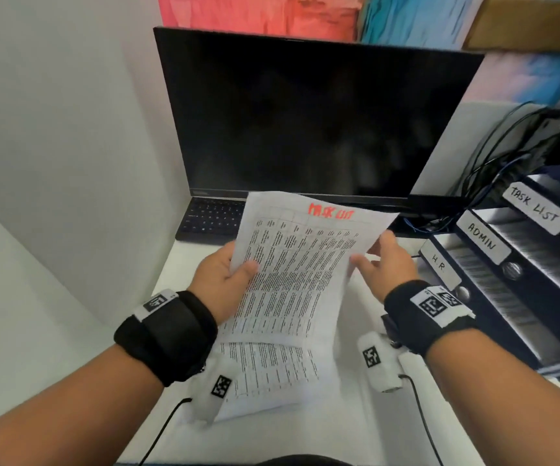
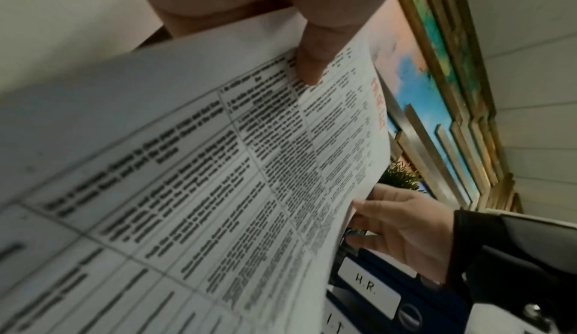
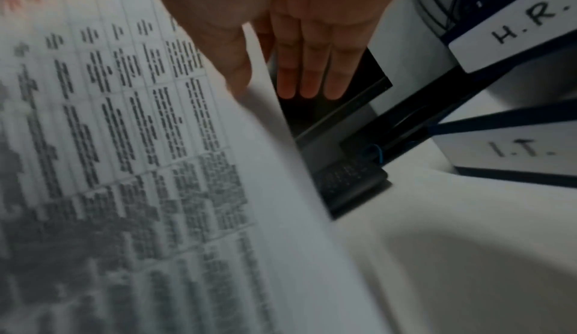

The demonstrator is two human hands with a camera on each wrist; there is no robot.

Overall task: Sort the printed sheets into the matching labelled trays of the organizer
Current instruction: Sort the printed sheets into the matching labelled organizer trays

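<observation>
Left hand pinches the TASK LIST sheet; TASK LIST tray lies at two o'clock, nearer the loose-fingered right hand

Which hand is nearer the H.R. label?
Right. The right hand is just left of the H.R. label; the left hand grips the sheet on its far side.

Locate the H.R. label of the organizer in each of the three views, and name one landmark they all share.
Head: the H.R. label sits at right of centre, lowest of the three labels in view, just beyond the right hand.
Left wrist: the label is low and right of centre, below the right hand.
Right wrist: the label is at the upper right edge, above the I.T. label.
Shared landmark: the Task List sheet.
</observation>
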